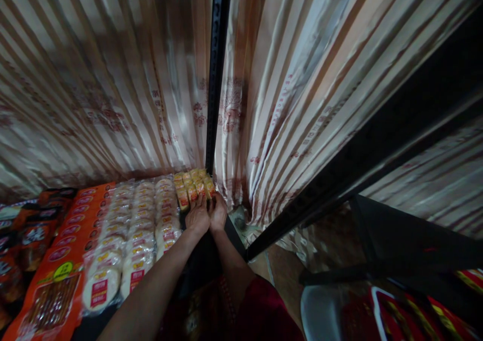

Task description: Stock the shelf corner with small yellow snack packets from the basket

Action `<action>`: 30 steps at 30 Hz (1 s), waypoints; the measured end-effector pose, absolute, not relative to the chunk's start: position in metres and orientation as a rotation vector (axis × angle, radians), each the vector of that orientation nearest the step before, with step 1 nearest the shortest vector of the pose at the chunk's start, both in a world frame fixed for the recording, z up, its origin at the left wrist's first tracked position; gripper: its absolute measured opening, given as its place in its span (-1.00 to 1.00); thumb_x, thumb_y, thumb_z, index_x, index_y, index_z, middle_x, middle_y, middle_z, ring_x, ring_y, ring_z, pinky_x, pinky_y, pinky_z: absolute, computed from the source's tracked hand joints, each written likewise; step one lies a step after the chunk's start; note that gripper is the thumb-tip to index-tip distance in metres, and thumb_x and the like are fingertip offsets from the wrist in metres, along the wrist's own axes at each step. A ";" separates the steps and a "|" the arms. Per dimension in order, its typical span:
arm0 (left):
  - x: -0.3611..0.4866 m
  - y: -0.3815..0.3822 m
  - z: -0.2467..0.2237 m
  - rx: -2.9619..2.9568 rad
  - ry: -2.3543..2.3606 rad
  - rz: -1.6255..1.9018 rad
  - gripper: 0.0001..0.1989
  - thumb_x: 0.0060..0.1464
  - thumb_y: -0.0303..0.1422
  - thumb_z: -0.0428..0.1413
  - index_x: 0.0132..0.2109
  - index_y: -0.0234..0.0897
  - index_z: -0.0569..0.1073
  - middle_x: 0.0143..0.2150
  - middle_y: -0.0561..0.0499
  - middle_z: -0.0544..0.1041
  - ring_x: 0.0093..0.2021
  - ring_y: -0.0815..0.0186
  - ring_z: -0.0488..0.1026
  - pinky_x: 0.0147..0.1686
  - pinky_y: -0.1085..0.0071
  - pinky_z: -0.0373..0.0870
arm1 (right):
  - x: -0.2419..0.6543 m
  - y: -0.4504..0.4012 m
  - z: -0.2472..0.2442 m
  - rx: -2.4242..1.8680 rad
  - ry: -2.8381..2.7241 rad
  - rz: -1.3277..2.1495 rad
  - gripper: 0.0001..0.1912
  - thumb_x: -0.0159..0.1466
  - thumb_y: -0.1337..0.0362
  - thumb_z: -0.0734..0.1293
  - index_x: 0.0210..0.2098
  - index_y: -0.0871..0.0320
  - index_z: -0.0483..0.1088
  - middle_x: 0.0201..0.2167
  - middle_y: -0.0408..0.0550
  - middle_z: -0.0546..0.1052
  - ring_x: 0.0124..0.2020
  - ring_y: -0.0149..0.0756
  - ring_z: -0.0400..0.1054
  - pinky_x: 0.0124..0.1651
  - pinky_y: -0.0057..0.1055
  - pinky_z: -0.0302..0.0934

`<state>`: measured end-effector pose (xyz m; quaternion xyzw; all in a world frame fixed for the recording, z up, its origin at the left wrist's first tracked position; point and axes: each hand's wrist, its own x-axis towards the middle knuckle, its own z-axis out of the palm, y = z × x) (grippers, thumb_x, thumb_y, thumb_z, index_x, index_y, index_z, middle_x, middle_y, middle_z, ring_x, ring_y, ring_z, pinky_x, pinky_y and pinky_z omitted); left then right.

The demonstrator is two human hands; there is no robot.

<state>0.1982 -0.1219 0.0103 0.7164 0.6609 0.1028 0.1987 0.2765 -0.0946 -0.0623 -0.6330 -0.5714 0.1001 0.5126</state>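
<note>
Small yellow wrapped packets (191, 181) stand in tight rows at the back right corner of a dark shelf (202, 258). Both hands are at the front right end of these rows. My left hand (198, 217) has its fingers curled onto a front packet. Close beside it, my right hand (218, 213) grips the outermost packet from the right, its fingertips partly hidden. To the left of the packets are rows of round white cakes (141, 230) in clear wrappers with red labels.
Further left lie a long orange pack of brown sticks (62, 265) and dark orange bags (35, 235). A black upright post (217, 74) rises behind the packets before striped curtains (113, 79). Another black post (320, 180) slants at right, above red packages (415, 316).
</note>
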 end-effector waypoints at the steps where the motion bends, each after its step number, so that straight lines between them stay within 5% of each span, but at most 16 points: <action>1: 0.197 -0.122 0.010 2.004 1.844 0.286 -0.44 0.10 -0.44 -0.19 0.26 -0.47 0.09 0.33 -0.11 0.03 0.32 0.10 -0.06 0.26 0.27 -0.04 | 0.277 -0.094 -0.063 -1.524 -1.383 0.236 -0.68 0.19 0.41 0.11 -0.12 0.22 0.35 -0.10 0.11 0.45 -0.09 -0.23 0.31 0.01 -0.27 0.17; 23: 0.191 -0.118 0.005 1.999 1.807 0.267 -0.39 0.03 -0.52 -0.16 0.27 -0.43 0.08 0.34 -0.10 -0.04 0.32 0.14 -0.07 0.26 0.24 -0.04 | 0.274 -0.094 -0.062 -1.595 -1.289 0.296 -0.79 0.20 0.32 0.15 -0.24 0.18 0.36 -0.32 0.01 0.47 -0.27 -0.26 0.32 -0.16 -0.35 0.19; 30: 0.189 -0.120 0.007 1.999 1.795 0.267 -0.38 0.02 -0.52 -0.15 0.28 -0.40 0.06 0.35 -0.09 -0.06 0.33 0.16 -0.09 0.26 0.24 -0.04 | 0.275 -0.092 -0.063 -1.547 -1.223 0.292 -0.69 0.21 0.38 0.05 -0.26 0.21 0.39 -0.34 0.03 0.50 -0.31 -0.26 0.35 -0.15 -0.32 0.21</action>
